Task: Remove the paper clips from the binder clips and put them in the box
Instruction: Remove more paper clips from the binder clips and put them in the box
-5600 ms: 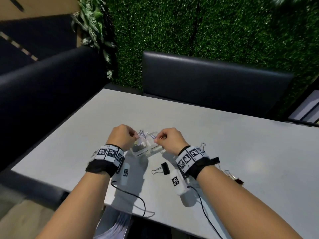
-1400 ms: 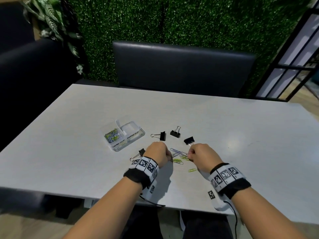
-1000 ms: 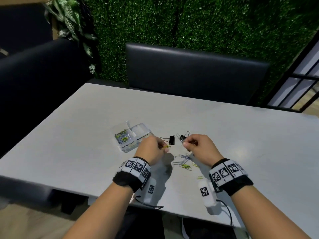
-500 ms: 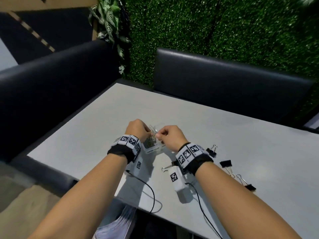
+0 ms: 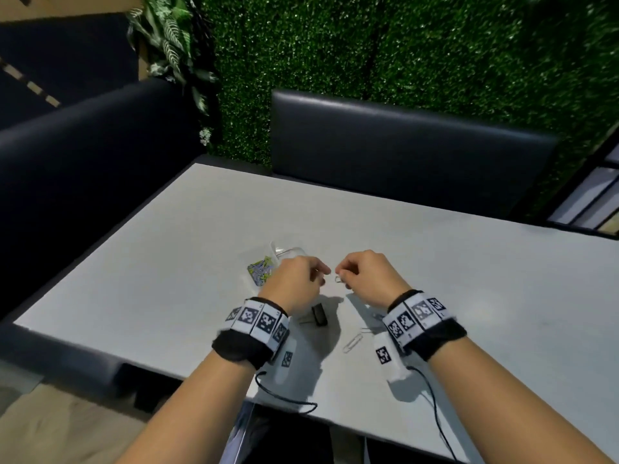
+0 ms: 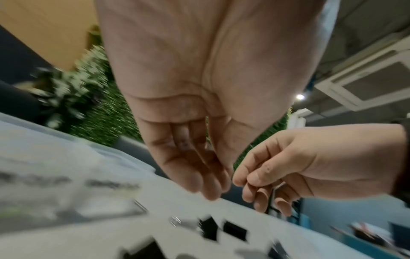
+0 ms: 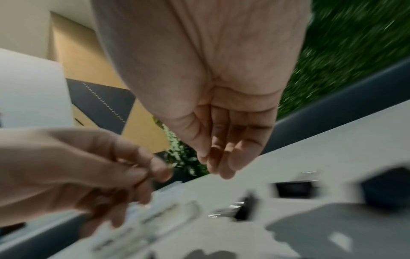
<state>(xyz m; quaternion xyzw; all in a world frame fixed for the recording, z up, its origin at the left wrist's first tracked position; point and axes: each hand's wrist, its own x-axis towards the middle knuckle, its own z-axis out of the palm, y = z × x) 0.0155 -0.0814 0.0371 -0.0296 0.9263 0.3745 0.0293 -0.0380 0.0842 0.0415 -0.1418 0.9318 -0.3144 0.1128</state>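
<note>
The clear plastic box [image 5: 262,275] of coloured paper clips lies open on the table, just left of my left hand [image 5: 322,274]. That hand hovers with thumb and forefinger pressed together; I see nothing between them. My right hand [image 5: 340,275] faces it a finger's width away and pinches a small silver paper clip [image 5: 338,279]. A black binder clip [image 5: 318,315] lies below the hands, and a loose silver paper clip [image 5: 353,343] lies nearer me. The wrist views are blurred: they show the left hand [image 6: 208,185] and the right hand [image 7: 219,164] above the table.
The white table [image 5: 469,279] stretches right and back. More black binder clips [image 7: 292,189] lie on it beyond my right hand. Dark benches stand behind and to the left. Cables hang from both wristbands over the near table edge.
Half a second ago both hands were bunched over the box. They have since drawn back to the right of it, leaving the box uncovered, and the right hand holds a silver clip.
</note>
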